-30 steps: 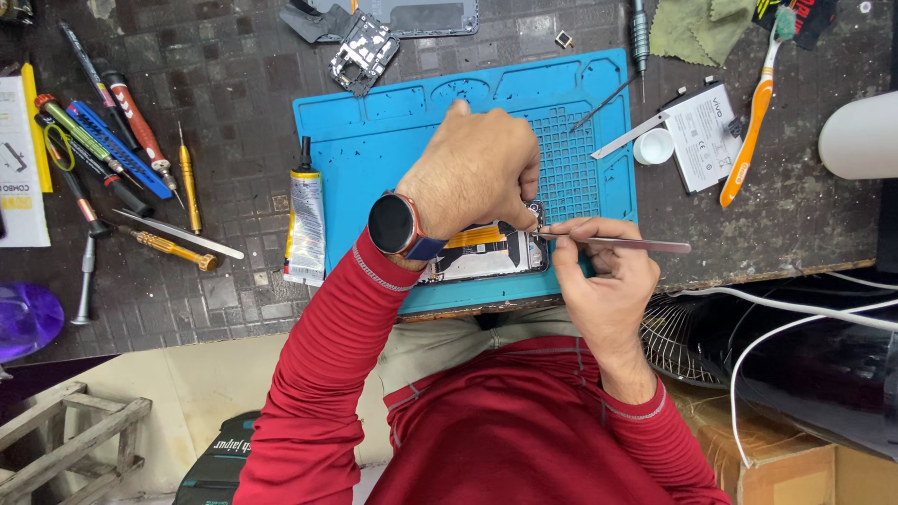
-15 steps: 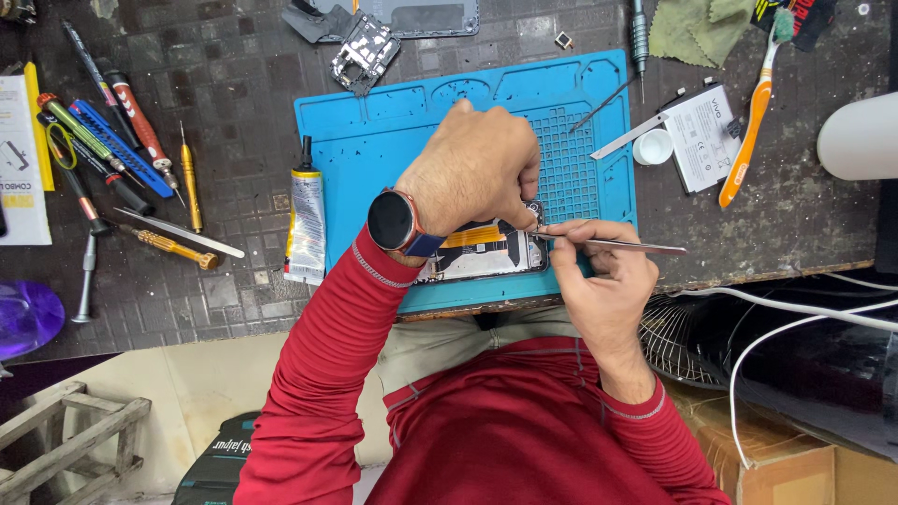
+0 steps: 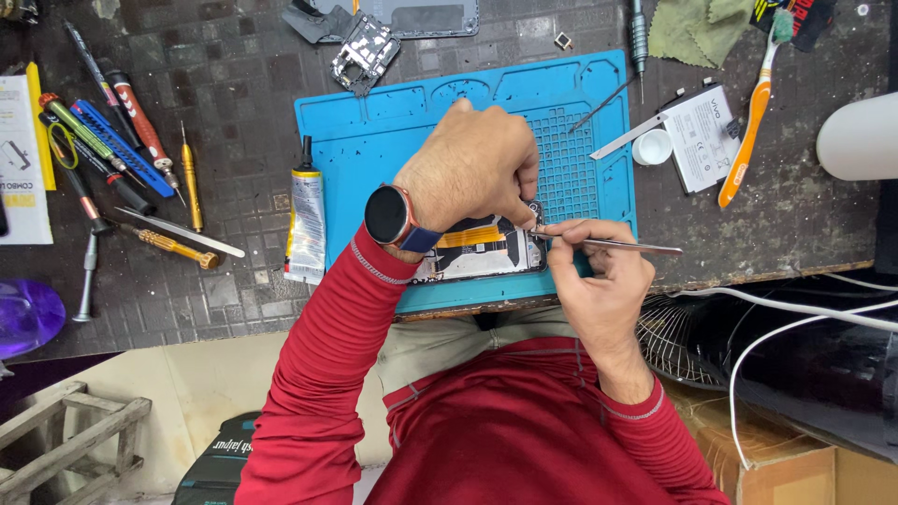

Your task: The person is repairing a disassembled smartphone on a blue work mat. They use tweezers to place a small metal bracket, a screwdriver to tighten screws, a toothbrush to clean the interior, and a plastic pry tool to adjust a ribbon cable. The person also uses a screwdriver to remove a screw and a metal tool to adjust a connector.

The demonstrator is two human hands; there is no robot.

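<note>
— At the near edge of the blue repair mat [image 3: 374, 140], head view: what's moved in the last second?

— Almost nothing. Left hand [image 3: 472, 168] lies over the opened phone [image 3: 477, 248] as before, fingers pressed down at its right end, smartwatch [image 3: 386, 215] on the wrist. Right hand [image 3: 599, 281] stays pinched on the metal tweezers [image 3: 608, 245], held nearly level, tips meeting the phone's corner right beside the left fingertips. The tweezers' tail has dipped a hair; that's all I can note.

— So the two hands are together?

— Close, nearly touching at the working point. Left bearing on the phone, right clamped on the tool. I'd judge it fine, steady picking at one small spot, with no part lifted free that I can see; the spot itself is hidden under the fingers.

— Where does the phone sit?

— Flat on the mat's front strip, back cover off, an orange flex strip showing across the middle.

— Round about?

— Glue tube [image 3: 306, 213] just left of the mat, screwdrivers [image 3: 140, 159] well left, unmoved. Toothbrush [image 3: 753, 112] with an orange handle and a white battery [image 3: 700, 137] to the right, a bare circuit board [image 3: 363, 51] above the mat.
</note>
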